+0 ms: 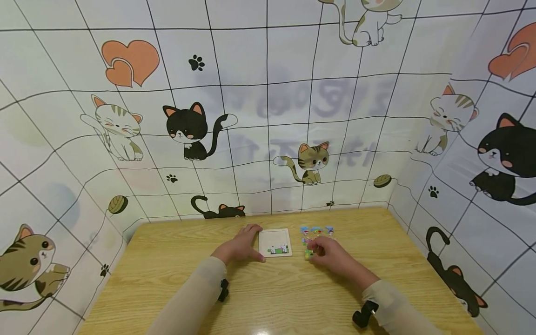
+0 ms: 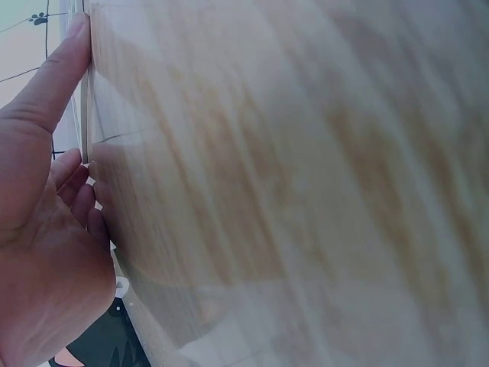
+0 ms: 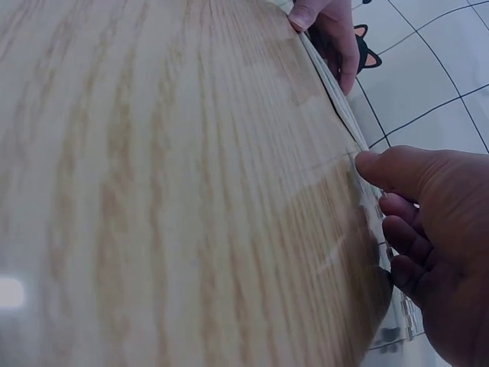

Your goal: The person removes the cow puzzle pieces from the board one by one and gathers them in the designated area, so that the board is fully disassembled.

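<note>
A square, pale wooden puzzle board [image 1: 274, 239] lies on the table, with green and white puzzle pieces [image 1: 278, 250] fitted along its near edge. My left hand [image 1: 240, 244] holds the board at its left side, thumb at the near corner and fingers at the far corner. To the right, my right hand [image 1: 331, 256] has its thumb and curled index finger around a small yellow-green puzzle piece [image 1: 308, 254]. That hand partly covers the pieces beneath it. In the left wrist view the board's thin edge [image 2: 85, 115] shows between thumb and fingers.
Several colourful loose pieces [image 1: 317, 230] lie in rows beyond my right hand. The wood-grain table [image 1: 268, 288] meets a cloth wall [image 1: 251, 139] with cat prints at the back and sides. A dark wrist strap [image 1: 365, 314] sits on the right sleeve.
</note>
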A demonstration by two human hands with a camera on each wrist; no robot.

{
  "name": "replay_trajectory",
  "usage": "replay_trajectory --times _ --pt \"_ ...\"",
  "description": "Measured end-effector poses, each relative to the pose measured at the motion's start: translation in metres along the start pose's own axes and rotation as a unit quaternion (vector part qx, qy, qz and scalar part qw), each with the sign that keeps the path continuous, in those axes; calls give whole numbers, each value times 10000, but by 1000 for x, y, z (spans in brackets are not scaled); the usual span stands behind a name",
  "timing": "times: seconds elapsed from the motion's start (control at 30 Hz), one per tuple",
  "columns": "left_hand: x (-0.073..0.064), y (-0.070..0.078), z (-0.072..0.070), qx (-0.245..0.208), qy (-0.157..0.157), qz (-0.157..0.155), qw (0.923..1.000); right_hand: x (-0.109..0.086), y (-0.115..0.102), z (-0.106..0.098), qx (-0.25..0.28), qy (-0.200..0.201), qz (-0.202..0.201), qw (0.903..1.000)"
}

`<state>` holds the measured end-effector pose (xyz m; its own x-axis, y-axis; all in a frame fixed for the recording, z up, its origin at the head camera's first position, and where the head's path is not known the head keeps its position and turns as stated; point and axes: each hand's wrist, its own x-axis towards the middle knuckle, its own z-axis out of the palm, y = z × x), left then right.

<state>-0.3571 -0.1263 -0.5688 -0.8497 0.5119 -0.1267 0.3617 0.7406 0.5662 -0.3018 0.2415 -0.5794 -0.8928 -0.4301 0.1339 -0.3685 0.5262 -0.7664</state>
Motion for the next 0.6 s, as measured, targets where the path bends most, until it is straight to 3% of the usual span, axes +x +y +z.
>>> replay_trajectory --times 0.27,0.6 --pt "-2 2 -2 -64 -16 5 10000 2 -1 4 -279 57 -160 9995" --pt "0 1 0 -98 -32 -16 9999 5 -8 0 -394 -214 263 9986"
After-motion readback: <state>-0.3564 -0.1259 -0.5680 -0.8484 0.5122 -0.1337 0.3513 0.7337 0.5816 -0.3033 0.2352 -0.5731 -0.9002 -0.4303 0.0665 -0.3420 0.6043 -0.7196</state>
